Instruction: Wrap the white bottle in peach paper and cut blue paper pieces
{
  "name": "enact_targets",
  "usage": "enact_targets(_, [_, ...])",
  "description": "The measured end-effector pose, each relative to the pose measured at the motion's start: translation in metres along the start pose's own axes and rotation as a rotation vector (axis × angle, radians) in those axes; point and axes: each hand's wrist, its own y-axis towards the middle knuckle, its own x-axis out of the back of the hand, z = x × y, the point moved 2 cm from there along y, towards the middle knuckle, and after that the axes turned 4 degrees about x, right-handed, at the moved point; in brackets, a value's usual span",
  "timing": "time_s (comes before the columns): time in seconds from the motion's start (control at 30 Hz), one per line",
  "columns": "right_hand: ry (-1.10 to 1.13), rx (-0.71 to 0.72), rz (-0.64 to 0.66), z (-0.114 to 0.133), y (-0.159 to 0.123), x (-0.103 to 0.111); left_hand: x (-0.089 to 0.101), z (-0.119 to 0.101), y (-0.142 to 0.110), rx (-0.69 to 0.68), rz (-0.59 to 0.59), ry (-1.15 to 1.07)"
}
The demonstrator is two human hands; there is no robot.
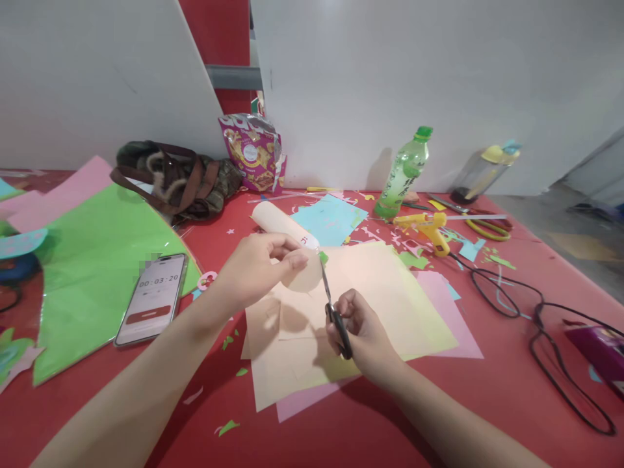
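My right hand (358, 331) is closed round the black handles of a pair of scissors (335, 325), its blades pointing away from me. A small scrap of green paper (324, 258) is at the blade tips. Just left of the tips, my left hand (266, 265) has thumb and fingers pinched together; what they hold is hard to make out. Below those fingertips shows a rounded cream piece (298, 278), and I cannot tell whether it is gripped. Both hands are above a stack of cream paper sheets (390, 305). Beyond the left hand lies a white roll (280, 221).
A phone (152, 299) showing a timer lies on green sheets (92, 260) at left. Behind stand a bag (190, 182), a purple snack packet (253, 153) and a green bottle (403, 172). At right are a yellow glue gun (429, 229), its black cable (539, 318) and paper scraps.
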Motion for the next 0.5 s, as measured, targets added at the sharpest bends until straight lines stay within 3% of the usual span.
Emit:
enact_targets(0.3, [0.024,0.021,0.046,-0.0007,0.0033,0.0019,0.0003,0.0014,0.0012,0.002,0.003,0.004])
enact_targets(0.5, [0.056,0.111,0.045,-0.0004,0.0040,0.0035,-0.0050,-0.0015,-0.0020,0.027,0.148,0.050])
